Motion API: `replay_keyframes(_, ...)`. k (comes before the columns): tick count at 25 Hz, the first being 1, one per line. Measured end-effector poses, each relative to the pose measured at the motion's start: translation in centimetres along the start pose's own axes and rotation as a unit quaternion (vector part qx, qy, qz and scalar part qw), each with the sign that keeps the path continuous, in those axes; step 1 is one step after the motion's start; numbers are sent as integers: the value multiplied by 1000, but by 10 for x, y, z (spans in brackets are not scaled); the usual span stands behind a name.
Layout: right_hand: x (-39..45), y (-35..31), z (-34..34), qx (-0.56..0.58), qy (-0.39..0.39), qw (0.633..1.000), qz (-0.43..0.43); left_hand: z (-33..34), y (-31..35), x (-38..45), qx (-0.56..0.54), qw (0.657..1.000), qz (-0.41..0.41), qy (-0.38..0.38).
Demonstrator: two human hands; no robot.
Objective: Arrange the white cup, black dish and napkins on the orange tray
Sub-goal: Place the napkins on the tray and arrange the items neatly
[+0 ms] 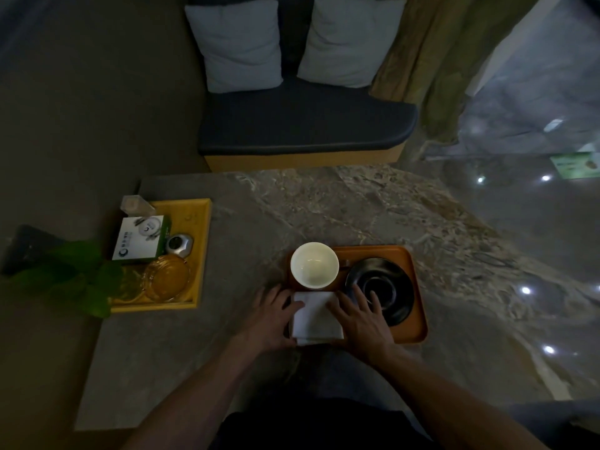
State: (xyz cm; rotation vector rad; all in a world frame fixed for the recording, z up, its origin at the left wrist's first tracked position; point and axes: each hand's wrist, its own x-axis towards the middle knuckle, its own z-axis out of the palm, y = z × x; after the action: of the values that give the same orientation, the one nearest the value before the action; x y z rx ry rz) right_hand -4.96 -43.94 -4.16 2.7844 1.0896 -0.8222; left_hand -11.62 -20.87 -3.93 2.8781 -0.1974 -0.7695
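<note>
The orange tray lies on the marble table in front of me. An empty white cup stands upright at the tray's far left. A black dish rests flat on the tray's right half. Folded white napkins lie at the tray's near left, below the cup. My left hand rests flat against the napkins' left edge, fingers spread. My right hand lies flat on their right edge, its fingertips reaching the dish's rim. Neither hand is closed around anything.
A yellow tray at the table's left holds a green-and-white box, a glass ashtray, a small silver object and a clear container. Green leaves overhang its near left. A cushioned bench with two pillows stands beyond the table.
</note>
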Motion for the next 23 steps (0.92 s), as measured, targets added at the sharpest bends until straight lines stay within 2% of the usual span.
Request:
replay_keyframes(20, 4, 1, 0, -20, 18, 1000, 4, 11, -1, 4, -39, 999, -12, 17)
replay_keyframes(23, 3, 1, 1, -22, 23, 999, 5, 9, -1, 4, -25, 1000, -12, 2)
